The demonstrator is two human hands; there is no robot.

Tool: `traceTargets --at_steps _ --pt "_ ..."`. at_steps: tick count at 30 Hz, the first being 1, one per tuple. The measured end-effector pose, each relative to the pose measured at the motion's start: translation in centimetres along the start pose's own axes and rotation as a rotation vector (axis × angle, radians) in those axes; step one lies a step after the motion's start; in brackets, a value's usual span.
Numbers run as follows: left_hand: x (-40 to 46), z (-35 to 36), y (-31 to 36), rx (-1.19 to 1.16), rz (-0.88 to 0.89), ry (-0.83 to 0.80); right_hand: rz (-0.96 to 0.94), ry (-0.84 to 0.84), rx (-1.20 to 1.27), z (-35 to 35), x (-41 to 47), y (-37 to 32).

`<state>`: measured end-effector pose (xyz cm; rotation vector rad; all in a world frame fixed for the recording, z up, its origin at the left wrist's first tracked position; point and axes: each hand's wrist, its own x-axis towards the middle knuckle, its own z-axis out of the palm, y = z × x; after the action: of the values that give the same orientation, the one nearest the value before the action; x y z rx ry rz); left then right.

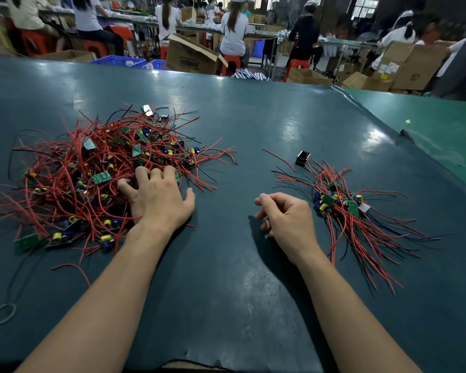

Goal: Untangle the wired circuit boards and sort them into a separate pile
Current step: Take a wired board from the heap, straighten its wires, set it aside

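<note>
A big tangled heap of small green circuit boards with red and black wires (91,168) lies on the left of the dark green table mat (226,265). My left hand (156,196) lies on the heap's right edge, its fingertips curled down into the wires. To the right is a smaller sorted pile of wired boards (342,208), the wires fanning toward me. My right hand (285,219) hovers just left of that pile with fingers loosely curled and holds nothing.
A small black component (303,158) sits behind the sorted pile. A rubber band (2,314) lies at the mat's near left. A lighter green table (428,125) joins at the right. Seated workers, red stools and cardboard boxes (191,56) fill the background.
</note>
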<state>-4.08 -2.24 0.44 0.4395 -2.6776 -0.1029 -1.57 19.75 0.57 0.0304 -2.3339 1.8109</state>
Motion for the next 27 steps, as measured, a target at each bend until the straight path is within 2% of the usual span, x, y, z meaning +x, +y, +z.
traceTargets --at_steps 3,8,10,12,15,17,19,22,24,27 --pt "-0.2 -0.4 0.4 0.0 -0.072 0.046 0.004 0.0 -0.002 -0.1 0.0 -0.1" --pt "-0.6 -0.8 0.4 0.023 -0.119 0.017 0.011 0.004 0.004 -0.1 -0.2 -0.2" --pt "-1.0 -1.1 0.3 -0.084 -0.113 0.106 0.016 0.002 0.013 -0.2 -0.2 -0.3" --pt "-1.4 -1.6 0.1 -0.205 -0.086 0.269 0.017 0.002 0.029 -0.2 -0.2 -0.3" --pt "-2.3 -2.7 0.6 -0.361 0.084 0.568 0.016 -0.002 0.062 -0.1 -0.2 -0.4" --pt "-3.0 -3.2 1.7 -0.464 0.305 0.688 0.034 -0.057 0.174 -0.1 -0.2 -0.6" --pt "-3.6 -3.3 2.9 -0.554 0.572 0.68 0.078 -0.139 0.331 -0.2 -0.2 -1.0" --pt "-4.5 -2.8 4.1 -0.639 0.89 0.557 0.12 -0.212 0.513 -0.3 -0.2 -1.5" --pt "-4.8 -2.4 4.5 -0.675 0.977 0.486 0.111 -0.236 0.567 -0.3 -0.2 -1.6" --pt "-5.2 -2.1 4.9 -0.717 0.964 0.459 0.082 -0.192 0.531 -0.2 -0.4 -1.7"
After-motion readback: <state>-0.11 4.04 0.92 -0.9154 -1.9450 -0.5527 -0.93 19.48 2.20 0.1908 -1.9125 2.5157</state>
